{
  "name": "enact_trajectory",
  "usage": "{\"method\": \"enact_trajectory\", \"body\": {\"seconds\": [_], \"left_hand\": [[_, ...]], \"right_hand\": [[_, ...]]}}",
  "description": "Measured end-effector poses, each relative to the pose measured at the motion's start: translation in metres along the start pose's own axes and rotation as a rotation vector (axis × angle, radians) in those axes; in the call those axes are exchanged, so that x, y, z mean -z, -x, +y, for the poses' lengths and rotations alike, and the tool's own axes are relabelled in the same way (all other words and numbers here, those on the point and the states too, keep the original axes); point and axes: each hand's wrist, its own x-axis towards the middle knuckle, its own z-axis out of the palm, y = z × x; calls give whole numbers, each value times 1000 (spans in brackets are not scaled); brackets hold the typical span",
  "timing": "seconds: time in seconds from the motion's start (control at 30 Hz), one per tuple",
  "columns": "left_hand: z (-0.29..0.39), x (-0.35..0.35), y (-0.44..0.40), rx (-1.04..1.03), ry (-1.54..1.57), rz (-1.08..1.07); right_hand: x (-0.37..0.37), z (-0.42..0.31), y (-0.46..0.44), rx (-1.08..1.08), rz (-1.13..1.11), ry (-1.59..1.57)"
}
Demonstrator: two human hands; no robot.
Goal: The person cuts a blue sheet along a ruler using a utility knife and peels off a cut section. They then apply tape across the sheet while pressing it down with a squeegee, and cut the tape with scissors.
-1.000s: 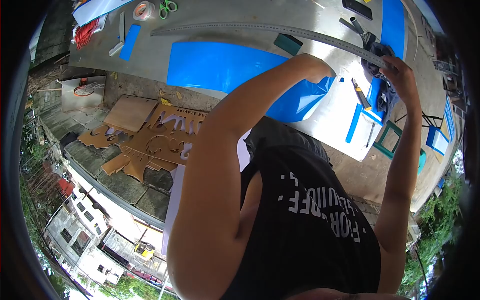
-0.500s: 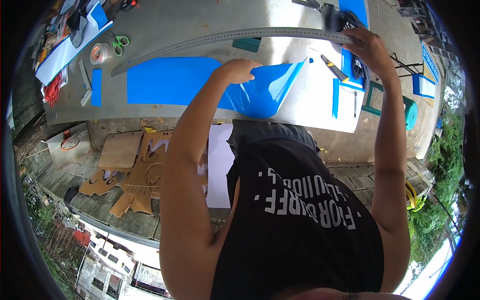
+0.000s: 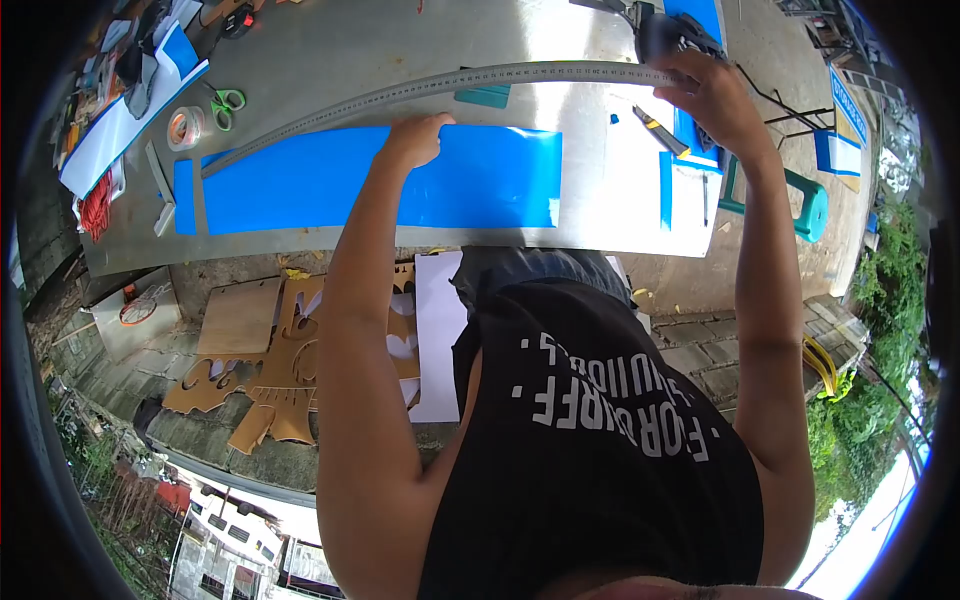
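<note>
Blue sheet's [image 3: 490, 178] R end, lifted 0.5 s ago, now flat on metal table [image 3: 330, 72]. R hand [image 3: 712, 100]: fingers closed on steel ruler [image 3: 520, 73], R end. L hand [image 3: 414, 142] on sheet's far edge, fingers bent; can't tell if gripping.

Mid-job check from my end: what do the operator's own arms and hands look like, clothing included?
Both the left hand and the right hand are bare, with no gloves, watch or bracelet visible. No sleeves cover the arms; the torso wears a black sleeveless top with bold white block lettering across it.
</note>
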Motion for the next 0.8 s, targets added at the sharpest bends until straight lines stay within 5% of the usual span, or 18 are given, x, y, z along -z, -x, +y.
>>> {"method": "enact_trajectory", "body": {"seconds": [0.1,0.27,0.67,0.77,0.8], "left_hand": [[23,-37,-13,-172,66,165],[96,-67,-20,-120,130,221],[126,-79,-23,61,111,231],[120,-78,-41,48,101,303],[119,-80,-48,14,91,526]], "right_hand": [[-7,-3,0,10,-18,-20],[-18,-9,2,22,-45,-38],[-36,-3,16,35,-54,-89],[-49,-4,35,32,-119,-102],[-50,-9,39,52,-111,-86]]}}
